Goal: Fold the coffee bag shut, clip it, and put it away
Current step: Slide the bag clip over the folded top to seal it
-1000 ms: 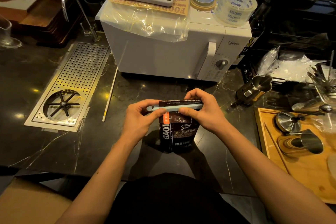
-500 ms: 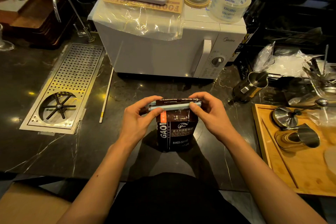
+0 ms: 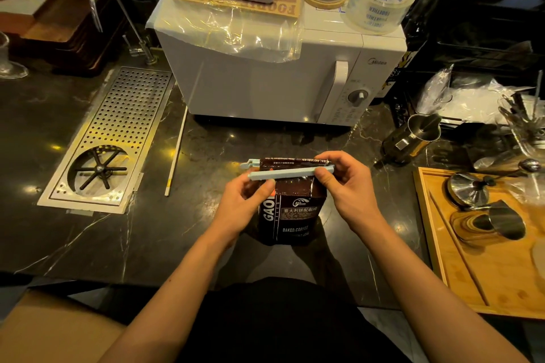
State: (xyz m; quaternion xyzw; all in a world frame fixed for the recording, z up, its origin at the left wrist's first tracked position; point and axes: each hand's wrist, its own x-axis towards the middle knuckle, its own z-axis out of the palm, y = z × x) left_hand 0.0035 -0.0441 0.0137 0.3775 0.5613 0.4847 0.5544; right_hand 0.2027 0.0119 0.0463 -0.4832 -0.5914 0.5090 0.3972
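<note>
On counter [image 3: 147, 244], w/ bag [image 3: 292, 215] upright before microwave [image 3: 265, 82]: clip [image 3: 283, 173] straddles folded top, hinge end pinched in right hand [image 3: 345, 186]; free end gapes by left hand [image 3: 244, 200], loosely curled. Press arms together till latched, fold kept flat.

We see a dark brown coffee bag [image 3: 295, 212] with white lettering and an orange patch, crossed by a pale blue clip [image 3: 290, 173]. The tabletop [image 3: 88, 244] is black with white veins. Behind stand a white microwave [image 3: 265, 88] and a silver perforated drain tray [image 3: 118, 132].
</note>
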